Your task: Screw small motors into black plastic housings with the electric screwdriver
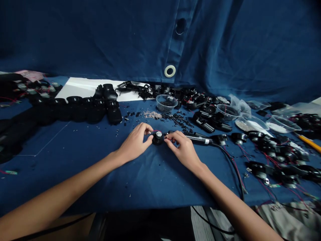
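A small round black housing with a silver motor (158, 134) on it sits on the blue cloth between my hands, a red wire at its top. My left hand (136, 140) closes on its left side, thumb against the black edge and forefinger by the wire. My right hand (184, 149) pinches thumb and fingers together at its right side; what they hold is too small to make out. Just behind the right fingers lies a black pen-shaped electric screwdriver (198, 138), its cord running right and then down toward the table's front edge.
Loose small black parts (179, 121) and tiny screws (152, 114) lie beyond my hands, beside a clear bowl (166, 103). Black housings (94, 112) line the left. Wired motor units (271, 150) crowd the right, near clear dishes (283, 124). A blue curtain (100, 40) hangs behind.
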Demonstrator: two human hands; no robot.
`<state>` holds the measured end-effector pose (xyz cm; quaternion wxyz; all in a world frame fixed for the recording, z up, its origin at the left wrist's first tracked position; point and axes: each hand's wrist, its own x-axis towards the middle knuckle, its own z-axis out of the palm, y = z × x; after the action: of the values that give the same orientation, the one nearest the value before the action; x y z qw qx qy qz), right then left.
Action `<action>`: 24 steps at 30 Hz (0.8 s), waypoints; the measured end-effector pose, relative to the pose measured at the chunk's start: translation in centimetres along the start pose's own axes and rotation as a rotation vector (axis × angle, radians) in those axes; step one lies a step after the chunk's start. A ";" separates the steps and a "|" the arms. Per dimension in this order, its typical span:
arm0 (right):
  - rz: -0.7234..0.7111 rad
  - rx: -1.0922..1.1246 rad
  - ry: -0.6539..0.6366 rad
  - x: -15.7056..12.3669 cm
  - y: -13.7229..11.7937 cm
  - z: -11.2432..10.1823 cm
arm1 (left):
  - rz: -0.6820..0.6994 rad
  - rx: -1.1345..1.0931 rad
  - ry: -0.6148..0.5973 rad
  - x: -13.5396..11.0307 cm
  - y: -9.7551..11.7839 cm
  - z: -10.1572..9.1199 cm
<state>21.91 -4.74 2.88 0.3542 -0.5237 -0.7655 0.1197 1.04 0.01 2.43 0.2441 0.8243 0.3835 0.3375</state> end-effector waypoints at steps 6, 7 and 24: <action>0.221 0.236 0.066 0.1 -0.2 0.7 | -0.024 -0.062 0.015 -1.1 1.8 1.0; 0.253 0.293 0.065 0.1 -0.2 0.8 | -0.040 -0.077 0.014 -1.0 1.6 1.3; 0.381 0.278 -0.159 0.2 -0.8 0.1 | -0.032 0.013 0.055 -1.3 1.3 2.3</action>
<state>21.21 -4.90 3.38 0.3324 -0.5938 -0.6545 0.3295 2.69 -2.12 1.29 0.2333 0.8100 0.4054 0.3538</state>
